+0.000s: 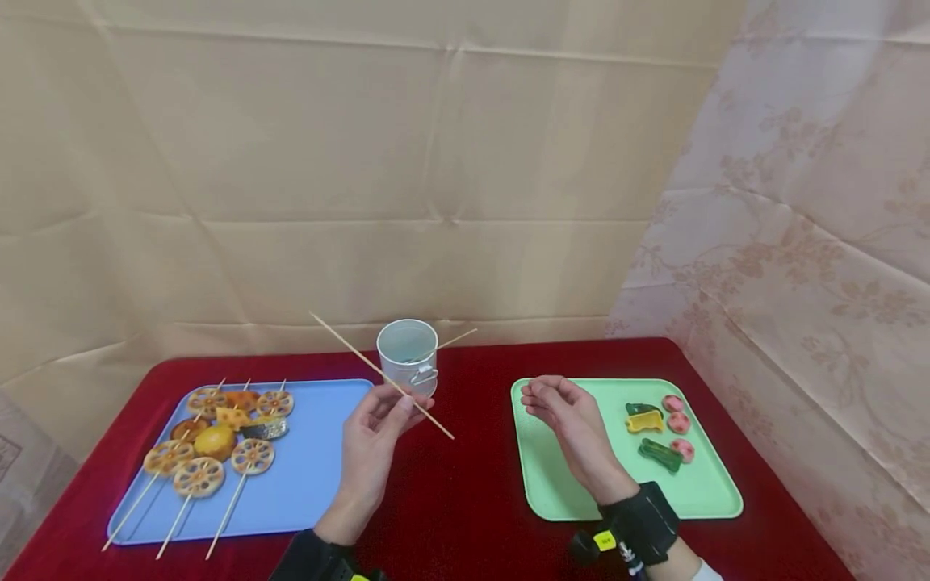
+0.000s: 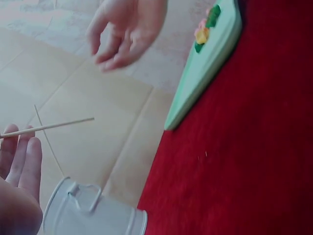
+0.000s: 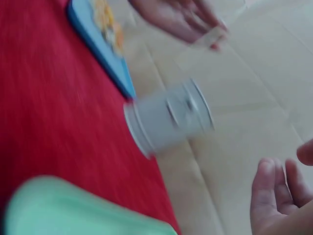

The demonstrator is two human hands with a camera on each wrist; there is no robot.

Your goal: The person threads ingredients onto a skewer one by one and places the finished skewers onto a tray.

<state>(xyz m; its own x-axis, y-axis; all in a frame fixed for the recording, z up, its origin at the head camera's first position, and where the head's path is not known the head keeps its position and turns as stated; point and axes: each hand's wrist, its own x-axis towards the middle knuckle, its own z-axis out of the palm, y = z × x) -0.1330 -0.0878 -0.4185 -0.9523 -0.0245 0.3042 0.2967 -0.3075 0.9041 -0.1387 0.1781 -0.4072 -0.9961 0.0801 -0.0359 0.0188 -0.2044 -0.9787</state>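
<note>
My left hand [image 1: 372, 448] pinches a thin wooden skewer [image 1: 347, 344] between thumb and fingers. The skewer slants, its upper end to the left, in front of a pale metal mug [image 1: 408, 374]. A second skewer [image 1: 460, 336] leans inside that mug and pokes out to the right. Over the left edge of the green tray [image 1: 552, 500] hovers my right hand [image 1: 574, 428], fingers loosely bent; the right wrist view shows nothing between its fingers [image 3: 265, 188]. On this tray lie green pepper pieces [image 1: 659, 455], a yellow pepper piece [image 1: 644, 421] and several pink round slices [image 1: 679, 423].
At the left, a blue tray [image 1: 305, 492] bears skewers loaded with lotus root slices [image 1: 198, 478] and other pieces; some sticks overhang its front edge. Dark red cloth [image 1: 450, 516] covers the table. Beige fabric [image 1: 312, 161] hangs behind, patterned fabric [image 1: 814, 266] at the right.
</note>
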